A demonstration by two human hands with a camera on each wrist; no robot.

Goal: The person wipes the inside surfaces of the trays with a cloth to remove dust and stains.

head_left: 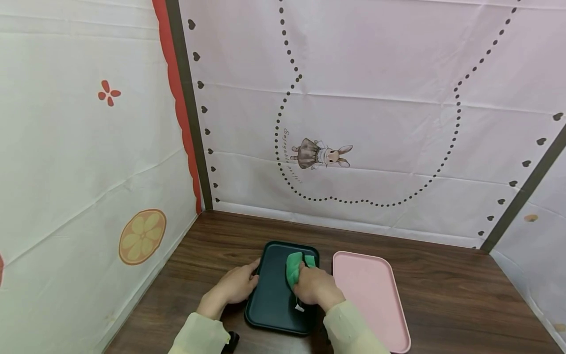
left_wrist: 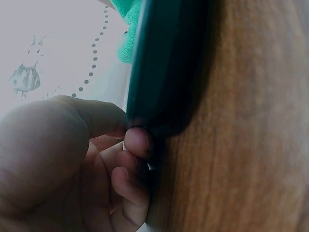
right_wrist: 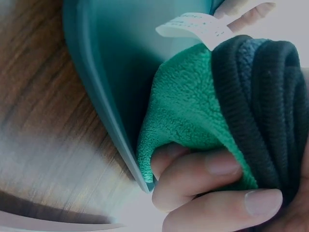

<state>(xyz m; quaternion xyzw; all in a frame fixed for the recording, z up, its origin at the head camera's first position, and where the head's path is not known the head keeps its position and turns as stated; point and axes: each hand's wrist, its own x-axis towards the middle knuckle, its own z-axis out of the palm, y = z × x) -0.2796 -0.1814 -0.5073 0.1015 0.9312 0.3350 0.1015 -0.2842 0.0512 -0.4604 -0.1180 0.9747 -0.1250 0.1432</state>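
Observation:
A dark green tray (head_left: 271,300) lies on the wooden table. My left hand (head_left: 238,284) grips its left edge; the left wrist view shows the thumb on the rim of the tray (left_wrist: 164,63) and curled fingers below it. Over the tray's right half, my right hand (head_left: 316,286) holds a bunched green cloth (head_left: 294,268). In the right wrist view the fingers curl round the fuzzy cloth (right_wrist: 186,101), which has a dark edging (right_wrist: 251,106) and a white label (right_wrist: 193,26). The cloth reaches down to the tray's surface.
Close on the right of the green tray lies a pink tray (head_left: 371,300). A small black object (head_left: 231,341) is partly visible by the left sleeve. Printed cloth walls (head_left: 376,147) close off the table (head_left: 464,300) at the back and sides.

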